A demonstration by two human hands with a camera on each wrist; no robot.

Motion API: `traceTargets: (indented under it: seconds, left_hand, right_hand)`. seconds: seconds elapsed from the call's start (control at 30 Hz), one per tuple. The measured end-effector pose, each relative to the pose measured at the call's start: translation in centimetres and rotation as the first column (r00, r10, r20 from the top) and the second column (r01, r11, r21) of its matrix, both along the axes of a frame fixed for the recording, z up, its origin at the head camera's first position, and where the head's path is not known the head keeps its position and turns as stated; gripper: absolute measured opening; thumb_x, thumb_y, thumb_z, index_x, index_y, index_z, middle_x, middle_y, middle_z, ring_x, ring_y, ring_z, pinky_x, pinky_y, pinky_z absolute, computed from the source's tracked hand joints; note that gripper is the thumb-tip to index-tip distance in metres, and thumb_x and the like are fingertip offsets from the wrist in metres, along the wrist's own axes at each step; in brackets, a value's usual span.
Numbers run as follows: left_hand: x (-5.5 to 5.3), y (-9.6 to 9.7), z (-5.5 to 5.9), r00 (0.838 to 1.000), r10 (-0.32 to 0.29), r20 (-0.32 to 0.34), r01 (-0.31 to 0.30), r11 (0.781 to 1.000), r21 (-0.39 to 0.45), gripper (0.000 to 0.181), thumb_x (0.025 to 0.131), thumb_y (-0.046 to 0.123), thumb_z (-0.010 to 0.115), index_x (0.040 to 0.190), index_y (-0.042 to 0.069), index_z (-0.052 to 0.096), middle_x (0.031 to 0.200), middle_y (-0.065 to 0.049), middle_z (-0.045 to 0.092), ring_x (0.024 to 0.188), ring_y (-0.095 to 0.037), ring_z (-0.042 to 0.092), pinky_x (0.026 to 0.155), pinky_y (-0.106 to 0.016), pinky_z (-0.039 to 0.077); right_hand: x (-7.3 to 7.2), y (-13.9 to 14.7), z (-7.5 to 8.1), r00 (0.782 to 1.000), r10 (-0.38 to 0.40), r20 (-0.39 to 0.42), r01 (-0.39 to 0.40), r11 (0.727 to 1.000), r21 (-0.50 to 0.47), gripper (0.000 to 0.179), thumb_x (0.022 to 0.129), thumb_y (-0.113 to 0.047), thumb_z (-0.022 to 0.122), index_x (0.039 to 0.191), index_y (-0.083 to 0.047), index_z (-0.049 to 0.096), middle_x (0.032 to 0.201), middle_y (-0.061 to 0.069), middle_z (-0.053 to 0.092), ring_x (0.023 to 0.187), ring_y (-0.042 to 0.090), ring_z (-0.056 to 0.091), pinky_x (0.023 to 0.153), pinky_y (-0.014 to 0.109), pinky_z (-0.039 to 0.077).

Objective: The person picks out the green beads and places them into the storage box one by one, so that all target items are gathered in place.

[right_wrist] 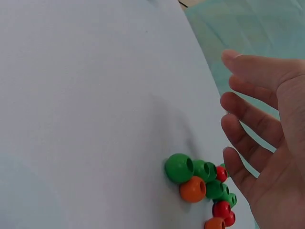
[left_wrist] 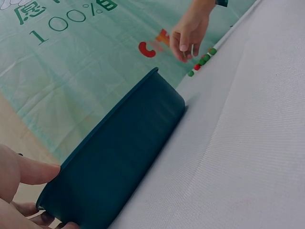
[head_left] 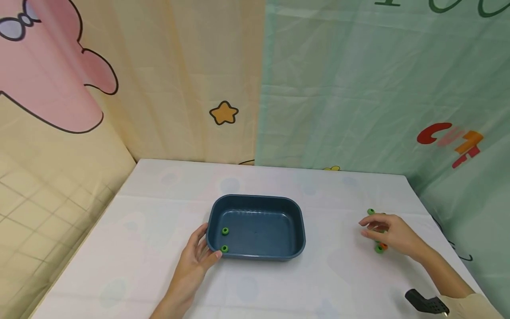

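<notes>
A dark blue rectangular plastic tray (head_left: 275,256) stands on the table with two green beads (head_left: 225,231) at its left end. My left hand (head_left: 190,270) grips the tray's near left corner, the thumb at the rim and the fingers along the left side. On the right, my right hand (head_left: 392,230) hovers over a cluster of beads with its fingers loosely bent and nothing visible between them. In the right wrist view the cluster shows green beads (right_wrist: 179,168), orange beads (right_wrist: 192,190) and red beads (right_wrist: 221,209), each with a hole, below the right hand (right_wrist: 267,129).
A white cloth with faint pale spots covers the table (head_left: 326,292). Printed curtains (head_left: 338,88) hang behind it and at both sides. A black device (head_left: 426,303) is at the right wrist.
</notes>
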State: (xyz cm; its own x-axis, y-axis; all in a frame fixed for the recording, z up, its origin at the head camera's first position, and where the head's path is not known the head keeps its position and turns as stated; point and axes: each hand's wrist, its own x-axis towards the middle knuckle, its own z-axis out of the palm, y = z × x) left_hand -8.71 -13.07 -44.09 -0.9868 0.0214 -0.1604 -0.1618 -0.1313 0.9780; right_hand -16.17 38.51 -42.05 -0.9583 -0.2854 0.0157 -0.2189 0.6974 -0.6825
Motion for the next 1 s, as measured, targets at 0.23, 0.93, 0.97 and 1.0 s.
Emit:
traceTargets:
  seconds: [0.23,0.93,0.97,1.0]
  left_hand:
    - [0.0,0.0,0.2,1.000,0.000,0.003,0.000,1.000,-0.003,0.083,0.093,-0.009,0.069,0.161,0.012,0.027,0.166,-0.012,0.027,0.147,-0.034,0.035,0.105,-0.027,0.046]
    - [0.1,0.1,0.2,1.000,-0.007,0.016,0.006,1.000,0.008,0.082,0.094,-0.009,0.069,0.161,0.012,0.026,0.167,-0.012,0.024,0.148,-0.034,0.034,0.105,-0.027,0.046]
    - [0.1,0.1,0.2,1.000,-0.007,0.014,0.007,1.000,0.009,0.082,0.094,-0.009,0.069,0.161,0.012,0.026,0.167,-0.012,0.024,0.148,-0.034,0.034,0.105,-0.027,0.046]
    - [0.1,0.1,0.2,1.000,-0.007,0.013,0.007,1.000,0.011,0.082,0.094,-0.009,0.068,0.161,0.012,0.026,0.167,-0.012,0.024,0.148,-0.034,0.034,0.105,-0.027,0.047]
  right_hand:
    - [1.6,1.3,-1.1,0.999,-0.034,0.026,0.035,0.998,-0.047,0.026,0.094,-0.013,0.079,0.116,-0.001,0.072,0.098,0.005,0.069,0.085,0.010,0.065,0.064,0.029,0.057]
    - [3.6,3.4,-3.6,0.992,-0.103,-0.073,0.103,0.995,-0.001,0.021,0.088,-0.011,0.084,0.108,-0.007,0.077,0.104,0.000,0.073,0.090,0.001,0.065,0.074,0.013,0.053]
    - [3.7,3.5,-3.7,0.991,-0.107,-0.075,0.107,0.994,-0.006,0.021,0.088,-0.010,0.084,0.107,-0.007,0.077,0.103,-0.001,0.073,0.090,0.001,0.065,0.074,0.013,0.052]
    - [3.7,3.5,-3.8,0.991,-0.111,-0.078,0.110,0.994,-0.008,0.021,0.088,-0.010,0.084,0.107,-0.007,0.077,0.103,-0.001,0.073,0.090,0.000,0.065,0.074,0.013,0.052]
